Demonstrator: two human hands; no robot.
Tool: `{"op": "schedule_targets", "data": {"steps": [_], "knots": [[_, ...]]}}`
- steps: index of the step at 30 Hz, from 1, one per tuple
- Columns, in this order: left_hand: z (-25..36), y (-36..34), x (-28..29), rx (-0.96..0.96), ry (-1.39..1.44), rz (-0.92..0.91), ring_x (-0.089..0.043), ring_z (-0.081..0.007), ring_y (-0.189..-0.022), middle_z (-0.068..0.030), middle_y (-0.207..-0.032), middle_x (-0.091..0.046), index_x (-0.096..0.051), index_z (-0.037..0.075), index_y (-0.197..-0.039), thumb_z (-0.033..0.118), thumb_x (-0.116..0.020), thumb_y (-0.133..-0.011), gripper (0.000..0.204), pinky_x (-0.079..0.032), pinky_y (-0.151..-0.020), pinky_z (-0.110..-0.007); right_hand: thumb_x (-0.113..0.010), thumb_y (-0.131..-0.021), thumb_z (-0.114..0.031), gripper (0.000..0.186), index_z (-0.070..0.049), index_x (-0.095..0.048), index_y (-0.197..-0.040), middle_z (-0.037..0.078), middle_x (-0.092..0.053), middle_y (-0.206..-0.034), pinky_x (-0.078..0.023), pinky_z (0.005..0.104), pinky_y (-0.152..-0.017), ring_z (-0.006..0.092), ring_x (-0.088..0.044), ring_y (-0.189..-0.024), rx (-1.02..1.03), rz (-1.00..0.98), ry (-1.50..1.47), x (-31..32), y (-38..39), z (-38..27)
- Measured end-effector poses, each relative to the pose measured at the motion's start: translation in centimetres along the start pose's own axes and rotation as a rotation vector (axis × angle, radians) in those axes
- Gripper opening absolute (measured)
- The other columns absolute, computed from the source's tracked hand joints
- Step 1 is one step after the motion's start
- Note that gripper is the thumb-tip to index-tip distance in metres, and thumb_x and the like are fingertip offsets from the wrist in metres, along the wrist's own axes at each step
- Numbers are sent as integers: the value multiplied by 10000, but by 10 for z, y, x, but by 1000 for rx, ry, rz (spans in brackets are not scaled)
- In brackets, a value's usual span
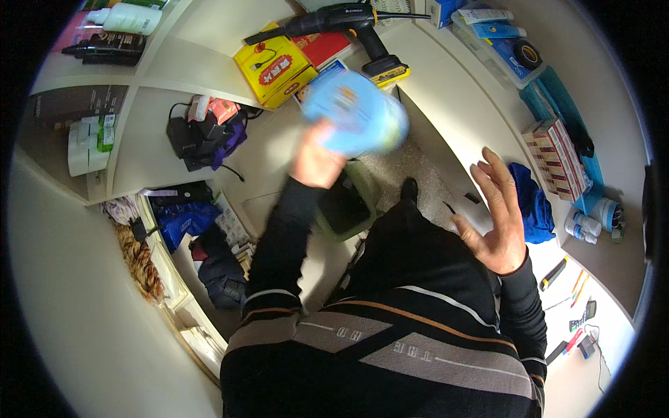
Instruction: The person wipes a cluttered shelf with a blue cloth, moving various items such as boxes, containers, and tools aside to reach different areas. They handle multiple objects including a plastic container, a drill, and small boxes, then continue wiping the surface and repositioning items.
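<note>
A blurred light-blue object (357, 111), perhaps a tub or package, is gripped in my left hand (317, 160) near the middle of the view. Behind it, on the shelf, lie a yellow box (270, 70), a red box (324, 43) and a black cordless power tool (369, 42) with a long nozzle. My right hand (496, 223) is open, fingers apart, at the right beside a dark-blue cloth bundle (533, 209); nothing shows in it.
Shelves (174, 59) at left hold bottles and dark pouches (205, 132). Below, a green bin (348, 205) stands by my foot. At right are a tray of tubes (488, 31), small boxes (554, 153), jars (585, 224) and a desk (596, 285) with small tools.
</note>
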State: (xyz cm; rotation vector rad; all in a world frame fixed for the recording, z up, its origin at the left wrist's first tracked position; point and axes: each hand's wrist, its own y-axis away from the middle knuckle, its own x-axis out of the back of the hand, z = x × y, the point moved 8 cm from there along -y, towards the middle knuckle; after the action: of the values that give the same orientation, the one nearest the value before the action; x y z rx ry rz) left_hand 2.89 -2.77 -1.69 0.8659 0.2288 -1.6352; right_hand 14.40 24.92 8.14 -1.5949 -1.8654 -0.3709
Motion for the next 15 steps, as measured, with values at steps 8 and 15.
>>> {"op": "schedule_targets", "data": {"steps": [8,15], "knots": [[153,-73,93,-143,-434,569,-431,-376,-1388,-137,-1507,-414,-368,135,-1522,488,-756,-833,865,-359,-1099,-676,-771,-798,-38,590,-23,-583,-1358,206,-484,-1477,-497,456,-1064,400,-549,-1321,-275,-99,91,5,73,54],[94,9,102,-151,-40,434,-467,-376,-1363,-117,-1501,-463,-423,198,-1501,525,-741,-827,814,-398,-1063,-633,-736,-834,-2,512,-9,-603,-1329,190,-540,-1425,-577,395,-921,308,-668,-1135,-412,-68,1,2,125,71]]}}
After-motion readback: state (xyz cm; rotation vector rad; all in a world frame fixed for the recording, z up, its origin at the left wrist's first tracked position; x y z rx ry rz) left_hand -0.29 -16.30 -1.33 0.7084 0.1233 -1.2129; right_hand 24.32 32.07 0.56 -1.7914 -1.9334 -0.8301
